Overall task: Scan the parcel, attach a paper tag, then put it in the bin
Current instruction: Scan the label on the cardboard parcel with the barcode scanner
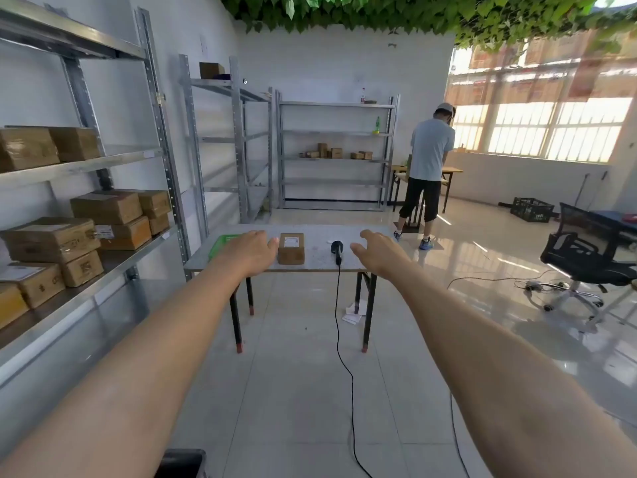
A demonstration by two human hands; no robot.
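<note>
While both bare arms reach forward, the left hand (253,251) and the right hand (377,251) hang with fingers spread and hold nothing. Between the two hands, the small brown cardboard parcel with a white label (291,248) lies on the grey folding table (310,267), just beside the left thumb. The black handheld scanner with a cable (336,250) lies near the right thumb

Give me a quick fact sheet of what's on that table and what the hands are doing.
table: grey top, black legs
parcel: brown box, label on top, mid-table
scanner: black, corded, right of parcel
green tray: at left end, partly hidden
left hand: open, empty, beside parcel
right hand: open, empty, beside scanner
</note>
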